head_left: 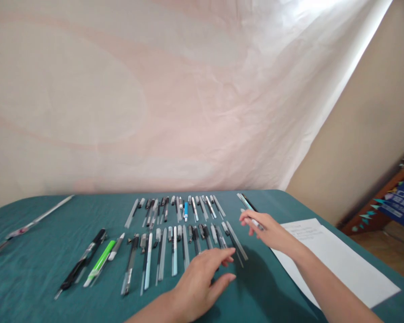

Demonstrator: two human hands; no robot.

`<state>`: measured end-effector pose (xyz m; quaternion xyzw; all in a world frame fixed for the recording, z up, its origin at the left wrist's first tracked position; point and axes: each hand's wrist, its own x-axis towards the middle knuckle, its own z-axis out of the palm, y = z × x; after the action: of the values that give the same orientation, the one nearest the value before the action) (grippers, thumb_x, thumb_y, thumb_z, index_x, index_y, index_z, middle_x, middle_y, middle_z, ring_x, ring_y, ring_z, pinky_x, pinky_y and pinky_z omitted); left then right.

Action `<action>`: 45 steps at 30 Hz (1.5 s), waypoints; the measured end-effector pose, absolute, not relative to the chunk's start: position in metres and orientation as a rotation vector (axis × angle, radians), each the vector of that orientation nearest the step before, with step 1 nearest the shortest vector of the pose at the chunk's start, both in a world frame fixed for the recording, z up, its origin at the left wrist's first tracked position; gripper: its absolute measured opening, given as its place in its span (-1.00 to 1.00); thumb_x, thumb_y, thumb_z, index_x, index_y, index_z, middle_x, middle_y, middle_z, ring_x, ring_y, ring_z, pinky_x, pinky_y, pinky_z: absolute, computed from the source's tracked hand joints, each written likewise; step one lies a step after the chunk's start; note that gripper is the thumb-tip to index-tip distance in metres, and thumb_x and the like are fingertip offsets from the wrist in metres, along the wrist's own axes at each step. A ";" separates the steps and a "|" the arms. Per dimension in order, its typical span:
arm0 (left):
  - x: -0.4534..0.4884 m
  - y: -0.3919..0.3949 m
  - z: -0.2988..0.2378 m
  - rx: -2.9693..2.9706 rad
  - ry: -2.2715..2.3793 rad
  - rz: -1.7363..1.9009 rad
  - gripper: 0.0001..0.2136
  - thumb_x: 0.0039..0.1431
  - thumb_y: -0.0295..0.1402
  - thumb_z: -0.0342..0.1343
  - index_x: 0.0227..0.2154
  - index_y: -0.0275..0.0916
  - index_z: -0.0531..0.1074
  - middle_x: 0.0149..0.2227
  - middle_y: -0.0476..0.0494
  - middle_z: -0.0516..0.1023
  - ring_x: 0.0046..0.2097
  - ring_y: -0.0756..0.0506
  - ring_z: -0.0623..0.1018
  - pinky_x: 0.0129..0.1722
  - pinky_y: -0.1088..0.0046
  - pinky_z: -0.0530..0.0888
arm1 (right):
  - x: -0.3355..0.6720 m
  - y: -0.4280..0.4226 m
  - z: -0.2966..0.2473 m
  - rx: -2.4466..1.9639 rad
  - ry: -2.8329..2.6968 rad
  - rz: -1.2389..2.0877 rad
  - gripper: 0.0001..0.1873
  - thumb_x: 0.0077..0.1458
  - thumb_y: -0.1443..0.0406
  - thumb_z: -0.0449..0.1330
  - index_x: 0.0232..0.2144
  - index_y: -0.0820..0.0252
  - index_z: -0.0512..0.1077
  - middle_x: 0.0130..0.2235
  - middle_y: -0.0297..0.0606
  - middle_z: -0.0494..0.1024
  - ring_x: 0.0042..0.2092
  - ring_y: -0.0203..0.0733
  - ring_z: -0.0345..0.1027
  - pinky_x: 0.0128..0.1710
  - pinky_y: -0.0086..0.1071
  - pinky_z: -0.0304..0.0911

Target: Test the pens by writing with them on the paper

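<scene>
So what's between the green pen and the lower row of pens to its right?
In the head view, a short pale cap-like piece lies between the green pen and the row of pens.

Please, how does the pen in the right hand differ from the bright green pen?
The held pen is in the right hand; the green pen lies on the table. The held pen looks whitish; the green pen is mostly bright green. The right hand partly hides the held pen; no hand covers the green pen.

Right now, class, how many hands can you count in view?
2. The left hand, open, is at the near row of pens; the right hand, further back, holds a pen near the paper. No others show.
</scene>
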<state>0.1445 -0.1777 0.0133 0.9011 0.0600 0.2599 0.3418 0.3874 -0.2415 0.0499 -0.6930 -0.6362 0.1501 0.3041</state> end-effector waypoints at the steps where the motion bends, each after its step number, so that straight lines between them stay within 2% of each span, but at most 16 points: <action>1: 0.144 -0.178 0.014 2.398 0.149 0.655 -0.66 0.17 -0.35 -0.05 0.02 -0.09 0.17 -0.10 -0.09 0.42 -0.10 -0.06 0.39 -0.06 0.37 0.30 | 0.403 -0.245 0.051 -1.874 -1.638 0.462 -0.77 0.11 0.24 -0.10 -0.29 0.14 0.33 -0.34 -0.29 0.45 -0.53 -0.34 0.29 -0.55 -0.47 0.18; 4: 0.146 -0.178 0.018 2.541 0.104 0.600 -0.76 0.19 -0.36 -0.12 -0.09 -0.13 0.29 -0.14 -0.09 0.43 -0.11 -0.09 0.38 -0.07 0.33 0.28 | 0.443 -0.259 0.049 -1.957 -1.597 0.606 -0.78 0.07 0.22 -0.05 -0.29 0.15 0.33 -0.31 -0.25 0.45 -0.55 -0.33 0.28 -0.62 -0.49 0.16; 7: 0.148 -0.179 0.021 2.607 0.073 0.566 -0.77 0.20 -0.37 -0.14 -0.12 -0.16 0.31 -0.18 -0.10 0.44 -0.15 -0.09 0.38 -0.08 0.31 0.28 | 0.468 -0.273 0.038 -1.920 -1.647 0.586 -0.82 -0.01 0.26 0.05 -0.31 0.16 0.35 -0.31 -0.26 0.45 -0.48 -0.31 0.28 -0.53 -0.47 0.21; 12: 0.150 -0.179 0.020 2.632 0.062 0.541 -0.78 0.20 -0.39 -0.15 -0.15 -0.17 0.32 -0.20 -0.11 0.44 -0.17 -0.08 0.38 -0.11 0.34 0.28 | 0.486 -0.281 0.013 -1.892 -1.682 0.434 -0.76 0.03 0.27 0.01 -0.21 0.17 0.30 -0.28 -0.25 0.43 -0.45 -0.29 0.27 -0.40 -0.41 0.21; 16: 0.149 -0.179 0.019 2.640 0.083 0.532 -0.78 0.20 -0.39 -0.16 -0.15 -0.17 0.32 -0.20 -0.12 0.42 -0.16 -0.09 0.36 -0.11 0.33 0.28 | 0.488 -0.275 0.004 -1.845 -1.750 0.366 -0.82 0.03 0.27 0.03 -0.29 0.19 0.34 -0.36 -0.27 0.43 -0.33 -0.19 0.30 -0.31 -0.38 0.19; 18: 0.149 -0.180 0.019 2.644 0.092 0.518 -0.78 0.20 -0.39 -0.17 -0.15 -0.17 0.32 -0.20 -0.11 0.42 -0.16 -0.09 0.36 -0.11 0.33 0.27 | 0.485 -0.269 0.003 -1.820 -1.759 0.348 -0.83 0.03 0.27 0.02 -0.32 0.18 0.35 -0.39 -0.28 0.42 -0.34 -0.20 0.29 -0.31 -0.38 0.19; 33: 0.151 -0.181 0.021 2.698 0.024 0.466 -0.79 0.19 -0.41 -0.16 -0.16 -0.17 0.31 -0.19 -0.12 0.41 -0.17 -0.09 0.36 -0.13 0.32 0.28 | 0.444 -0.228 -0.008 -1.767 -1.737 0.282 -0.84 0.04 0.33 0.01 -0.29 0.19 0.32 -0.41 -0.31 0.41 -0.38 -0.26 0.28 -0.35 -0.43 0.16; 40: 0.152 -0.182 0.022 2.688 0.026 0.447 -0.78 0.18 -0.41 -0.14 -0.15 -0.16 0.31 -0.17 -0.12 0.41 -0.16 -0.09 0.37 -0.11 0.32 0.28 | 0.439 -0.225 -0.014 -1.768 -1.559 0.315 -0.78 -0.08 0.38 0.07 -0.30 0.20 0.37 -0.46 -0.34 0.41 -0.45 -0.31 0.26 -0.42 -0.45 0.17; 43: 0.155 -0.186 0.025 2.676 0.029 0.431 -0.76 0.17 -0.39 -0.12 -0.11 -0.15 0.29 -0.13 -0.12 0.42 -0.14 -0.09 0.39 -0.10 0.32 0.28 | 0.442 -0.226 -0.012 -1.769 -1.413 0.284 -0.66 -0.12 0.38 0.06 -0.20 0.21 0.35 -0.39 -0.29 0.43 -0.46 -0.31 0.27 -0.49 -0.46 0.19; 45: 0.159 -0.191 0.025 2.685 0.001 0.391 -0.74 0.15 -0.36 -0.08 -0.08 -0.16 0.27 -0.09 -0.13 0.41 -0.11 -0.09 0.41 -0.07 0.32 0.28 | 0.447 -0.232 -0.007 -1.768 -1.315 0.247 -0.59 -0.04 0.32 0.01 -0.08 0.22 0.28 -0.30 -0.22 0.44 -0.45 -0.31 0.28 -0.55 -0.47 0.20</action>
<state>0.1595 -0.1914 0.0253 0.9670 0.0004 0.1409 0.2122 0.4472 -0.2321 -0.0067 -0.7138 -0.5309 0.0996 0.4459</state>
